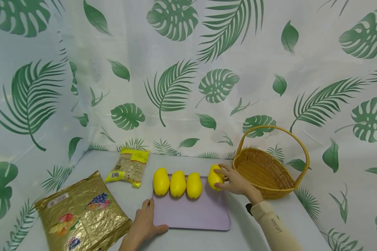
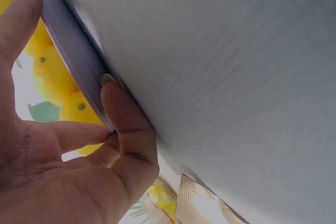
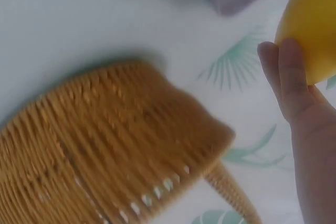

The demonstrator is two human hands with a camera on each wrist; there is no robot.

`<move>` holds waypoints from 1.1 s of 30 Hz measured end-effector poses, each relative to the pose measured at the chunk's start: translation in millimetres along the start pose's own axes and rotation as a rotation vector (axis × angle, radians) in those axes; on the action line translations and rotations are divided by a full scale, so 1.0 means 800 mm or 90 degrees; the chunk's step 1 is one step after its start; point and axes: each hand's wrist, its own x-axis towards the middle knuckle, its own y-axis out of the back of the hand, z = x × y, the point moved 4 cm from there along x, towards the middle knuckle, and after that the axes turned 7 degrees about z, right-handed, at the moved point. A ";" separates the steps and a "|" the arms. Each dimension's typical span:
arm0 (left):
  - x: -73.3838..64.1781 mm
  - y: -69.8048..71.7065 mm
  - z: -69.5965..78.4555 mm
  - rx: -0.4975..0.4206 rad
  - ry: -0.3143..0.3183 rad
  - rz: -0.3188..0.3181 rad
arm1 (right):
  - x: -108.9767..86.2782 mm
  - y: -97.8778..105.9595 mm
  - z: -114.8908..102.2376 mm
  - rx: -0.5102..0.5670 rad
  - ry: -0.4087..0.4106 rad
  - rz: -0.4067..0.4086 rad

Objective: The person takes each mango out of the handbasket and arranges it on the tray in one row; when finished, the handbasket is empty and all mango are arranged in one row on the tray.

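Note:
A lilac tray [image 1: 191, 216] lies on the table with three smooth, oblong yellow fruits, mango-like in shape, side by side along its left back part; the middle one [image 1: 177, 183] stands upright beside its neighbours. My left hand [image 1: 145, 223] holds the tray's front left corner, thumb at the front edge and fingers along the left side. In the left wrist view, bent fingers [image 2: 128, 114] lie against the tray's rim [image 2: 73, 56]. Over the back right corner, my right hand [image 1: 235, 179] grips another yellow fruit [image 1: 214, 177] between thumb and fingers.
A brown wicker basket [image 1: 264, 191] with a tall handle stands right of the tray, behind the right forearm. At the left lies a large gold foil bag [image 1: 84, 209] with fruit pictures. A smaller clear-and-yellow packet [image 1: 130, 166] lies behind it. A leaf-print curtain [image 1: 182, 139] hangs behind the table.

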 end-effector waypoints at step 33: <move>-0.002 -0.001 0.002 0.008 -0.022 0.020 | -0.010 -0.053 0.002 0.010 -0.027 -0.041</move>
